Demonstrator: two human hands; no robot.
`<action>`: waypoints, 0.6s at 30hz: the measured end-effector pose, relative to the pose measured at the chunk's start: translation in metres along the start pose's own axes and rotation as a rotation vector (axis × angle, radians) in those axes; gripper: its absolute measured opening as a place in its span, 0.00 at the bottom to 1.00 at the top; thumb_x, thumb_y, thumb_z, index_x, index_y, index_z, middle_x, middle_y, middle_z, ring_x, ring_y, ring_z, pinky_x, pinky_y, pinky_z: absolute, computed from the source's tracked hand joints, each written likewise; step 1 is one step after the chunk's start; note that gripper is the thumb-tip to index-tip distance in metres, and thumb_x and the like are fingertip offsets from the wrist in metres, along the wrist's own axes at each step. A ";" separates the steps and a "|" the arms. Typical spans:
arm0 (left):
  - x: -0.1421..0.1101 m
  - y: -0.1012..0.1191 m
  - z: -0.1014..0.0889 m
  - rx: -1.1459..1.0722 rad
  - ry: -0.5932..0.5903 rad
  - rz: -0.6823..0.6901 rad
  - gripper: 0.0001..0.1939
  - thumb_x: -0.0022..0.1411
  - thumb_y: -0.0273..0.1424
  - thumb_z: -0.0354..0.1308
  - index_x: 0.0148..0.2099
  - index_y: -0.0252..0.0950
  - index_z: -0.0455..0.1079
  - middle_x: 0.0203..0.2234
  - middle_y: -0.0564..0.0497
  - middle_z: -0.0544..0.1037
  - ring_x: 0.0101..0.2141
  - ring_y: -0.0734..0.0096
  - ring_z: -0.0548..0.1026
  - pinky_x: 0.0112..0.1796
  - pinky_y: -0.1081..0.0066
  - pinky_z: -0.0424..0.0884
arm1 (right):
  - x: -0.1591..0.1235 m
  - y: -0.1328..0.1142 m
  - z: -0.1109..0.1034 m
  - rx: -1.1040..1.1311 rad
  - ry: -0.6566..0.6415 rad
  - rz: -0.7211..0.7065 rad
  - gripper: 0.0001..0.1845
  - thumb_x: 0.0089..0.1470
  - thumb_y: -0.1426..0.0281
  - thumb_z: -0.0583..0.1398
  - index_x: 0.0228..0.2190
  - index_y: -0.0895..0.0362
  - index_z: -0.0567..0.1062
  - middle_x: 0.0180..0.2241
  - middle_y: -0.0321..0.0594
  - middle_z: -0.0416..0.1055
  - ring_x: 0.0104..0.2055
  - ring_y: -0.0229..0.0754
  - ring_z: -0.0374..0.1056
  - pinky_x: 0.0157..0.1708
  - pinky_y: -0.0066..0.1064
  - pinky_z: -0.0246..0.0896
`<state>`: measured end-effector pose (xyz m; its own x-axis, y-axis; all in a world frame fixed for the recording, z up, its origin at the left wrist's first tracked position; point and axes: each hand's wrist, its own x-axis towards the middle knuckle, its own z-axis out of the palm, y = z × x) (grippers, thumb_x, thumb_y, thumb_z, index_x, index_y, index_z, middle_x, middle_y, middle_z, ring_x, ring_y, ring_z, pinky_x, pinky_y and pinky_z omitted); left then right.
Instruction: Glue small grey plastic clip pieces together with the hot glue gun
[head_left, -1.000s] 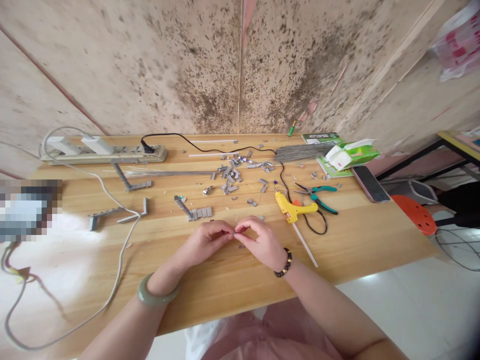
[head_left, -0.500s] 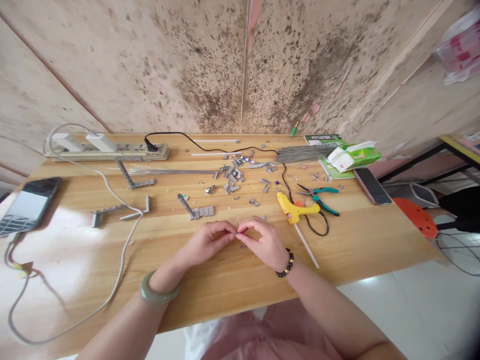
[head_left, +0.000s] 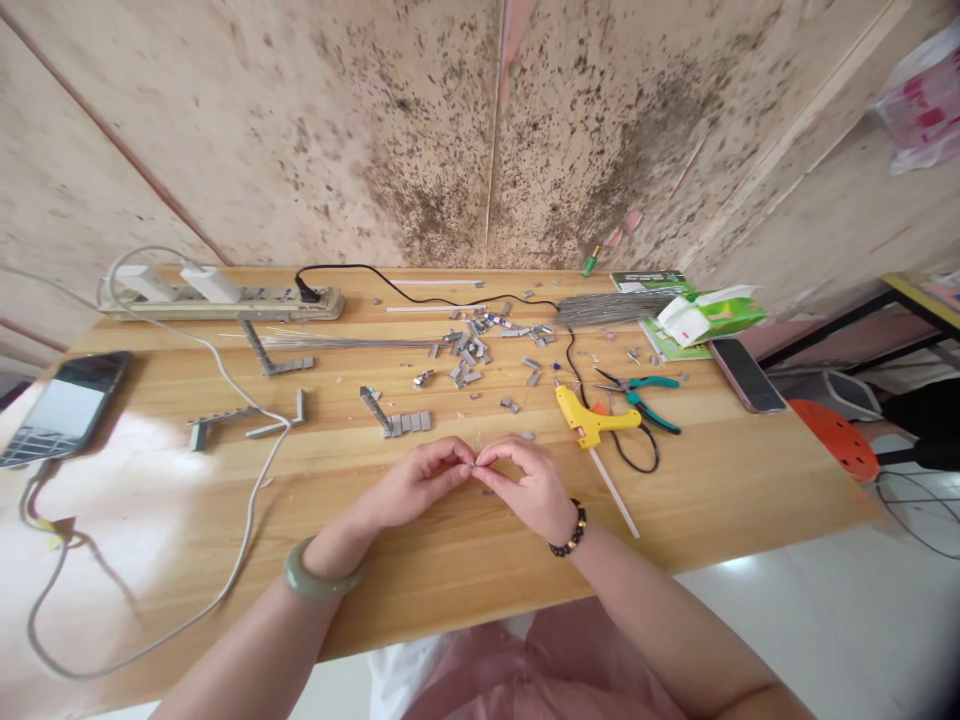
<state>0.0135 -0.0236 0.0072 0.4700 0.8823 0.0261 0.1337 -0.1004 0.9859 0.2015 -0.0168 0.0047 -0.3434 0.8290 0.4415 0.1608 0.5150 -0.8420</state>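
Observation:
My left hand [head_left: 417,484] and my right hand [head_left: 529,484] meet fingertip to fingertip over the front middle of the wooden table [head_left: 720,490]. Both pinch a tiny grey piece [head_left: 473,465] between thumb and fingers; it is too small to name. The left wrist carries a green bangle [head_left: 319,578], the right a dark bead bracelet [head_left: 568,530]. Just beyond the hands lies a short row of joined grey blocks [head_left: 397,420]. A scatter of loose grey pieces [head_left: 469,350] lies farther back.
A yellow glue gun [head_left: 589,420] with black cord and teal pliers [head_left: 643,392] lie to the right. A wire bundle [head_left: 607,305], a green tissue pack [head_left: 709,312] and a phone [head_left: 744,372] sit far right. A power strip [head_left: 225,300], white cable and another phone [head_left: 64,405] are left.
The hands stay pinched together on the same spot. The view has shifted slightly, so the table contents sit a little more to the right in the picture.

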 end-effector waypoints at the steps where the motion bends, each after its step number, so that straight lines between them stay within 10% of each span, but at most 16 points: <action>1: 0.000 0.000 0.000 -0.029 -0.004 -0.008 0.12 0.64 0.38 0.54 0.38 0.34 0.69 0.31 0.49 0.75 0.33 0.71 0.73 0.37 0.71 0.70 | 0.000 0.000 0.000 -0.001 0.006 -0.012 0.02 0.54 0.71 0.63 0.30 0.54 0.73 0.31 0.37 0.74 0.35 0.39 0.71 0.39 0.32 0.67; 18: -0.003 0.006 -0.002 -0.202 -0.100 -0.091 0.14 0.62 0.40 0.56 0.35 0.33 0.67 0.28 0.50 0.74 0.30 0.74 0.70 0.34 0.73 0.66 | -0.003 0.000 0.002 0.070 -0.037 0.073 0.08 0.46 0.71 0.68 0.29 0.55 0.74 0.29 0.35 0.74 0.32 0.38 0.70 0.36 0.29 0.66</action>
<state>0.0109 -0.0255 0.0139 0.5491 0.8328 -0.0705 0.0071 0.0797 0.9968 0.2001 -0.0197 0.0031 -0.3675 0.8542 0.3677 0.1223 0.4364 -0.8914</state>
